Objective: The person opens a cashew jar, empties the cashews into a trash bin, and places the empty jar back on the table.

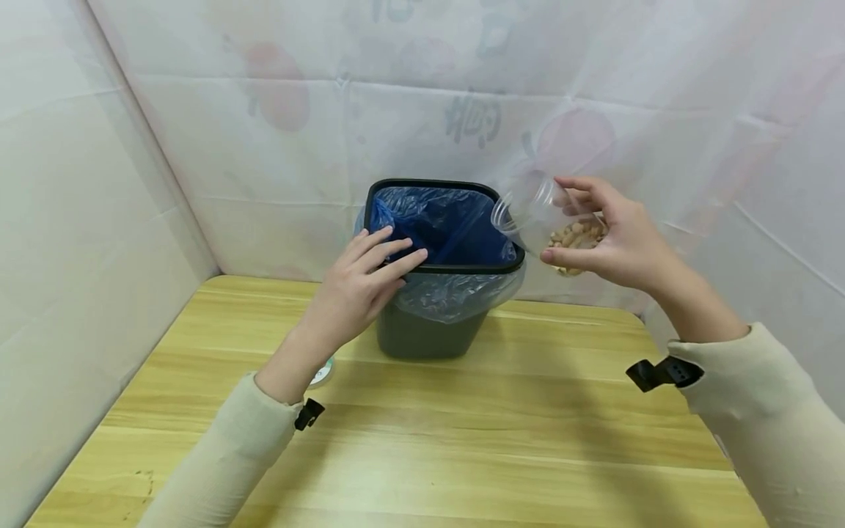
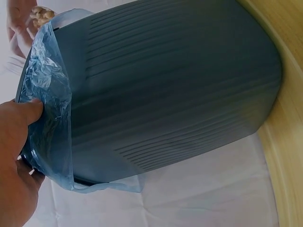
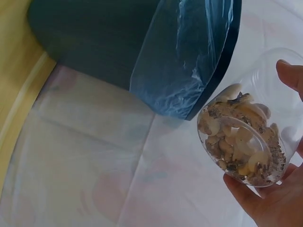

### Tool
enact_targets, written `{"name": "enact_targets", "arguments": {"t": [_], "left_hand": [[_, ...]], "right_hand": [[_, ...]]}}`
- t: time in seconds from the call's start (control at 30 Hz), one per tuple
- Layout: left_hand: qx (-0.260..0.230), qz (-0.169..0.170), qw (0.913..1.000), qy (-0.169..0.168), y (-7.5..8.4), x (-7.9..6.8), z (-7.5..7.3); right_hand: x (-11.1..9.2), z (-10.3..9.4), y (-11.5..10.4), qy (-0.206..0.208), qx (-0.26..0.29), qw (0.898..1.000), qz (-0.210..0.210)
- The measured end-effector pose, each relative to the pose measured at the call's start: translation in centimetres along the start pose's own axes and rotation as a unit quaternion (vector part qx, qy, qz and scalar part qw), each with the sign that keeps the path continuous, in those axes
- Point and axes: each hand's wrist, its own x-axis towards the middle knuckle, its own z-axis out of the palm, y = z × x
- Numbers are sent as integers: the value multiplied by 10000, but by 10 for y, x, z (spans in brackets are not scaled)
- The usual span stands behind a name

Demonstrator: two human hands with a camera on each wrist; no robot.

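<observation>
A dark trash bin (image 1: 425,334) stands upright at the table's back, lined with a blue plastic bag (image 1: 455,293) that folds over its black rim. At the rim's near left corner, my left hand (image 1: 366,275) holds on, with its thumb (image 2: 31,111) outside against the bag and its fingers over the edge. My right hand (image 1: 617,238) grips a clear plastic jar (image 1: 528,209), tilted with its mouth toward the bin's right rim. Pale tan pieces and dark grit (image 3: 241,142) lie at the jar's bottom end.
A small round white and green item (image 1: 322,374) lies on the wooden table (image 1: 422,455), partly hidden behind my left wrist. Pale printed cloth (image 1: 277,147) hangs behind the table and at both sides.
</observation>
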Motion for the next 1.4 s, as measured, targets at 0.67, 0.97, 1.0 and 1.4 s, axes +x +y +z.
{"name": "enact_targets", "arguments": {"t": [0.67,0.97,1.0,1.4], "left_hand": [[10,-60,10000,-74,1,-5,0],[-10,-86,9999,-57,1,-6,-2],[-6,-92,9999,-68,1,-6,-2],[43,-130,9999,-83,-1,-8,-2]], "right_hand": [[30,2,-3,-481,-1294,9878,-725],[36,3,-11,-702,-1581,9827,-664],[37,3,-12,-728,-1605,9820,-676],[43,3,-16,-840,-2070,9703,-929]]}}
